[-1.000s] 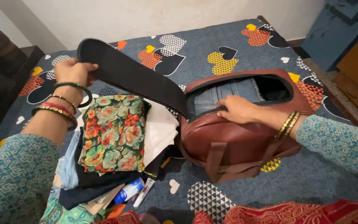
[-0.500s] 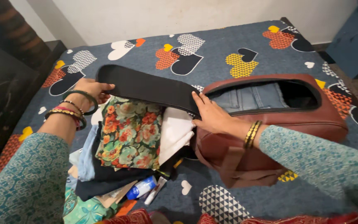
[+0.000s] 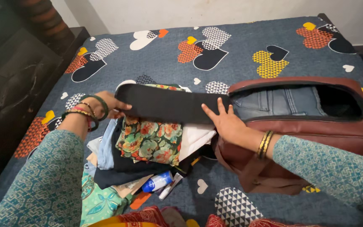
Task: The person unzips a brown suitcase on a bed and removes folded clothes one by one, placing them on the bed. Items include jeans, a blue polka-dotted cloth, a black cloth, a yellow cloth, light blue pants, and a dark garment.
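A long black flap [image 3: 169,103] of the brown leather bag [image 3: 316,134] stretches leftward over a pile of folded clothes. My left hand [image 3: 112,104] grips the flap's far end, wrist ringed with bangles. My right hand [image 3: 225,122] lies flat with fingers spread on the flap near the bag's mouth. Folded blue jeans [image 3: 278,101] show inside the open bag. A floral folded garment [image 3: 150,141] tops the pile beneath the flap, with a white cloth [image 3: 196,138] beside it.
The bed sheet [image 3: 240,46] is grey-blue with heart patterns. A small blue-and-white tube [image 3: 156,183] and a pen lie beside the pile. A dark wooden bed frame [image 3: 17,92] runs along the left. Red patterned fabric [image 3: 139,216] lies at the bottom edge.
The flap has come down from raised to nearly flat over the clothes pile. My right hand slid from the bag's rim onto the flap.
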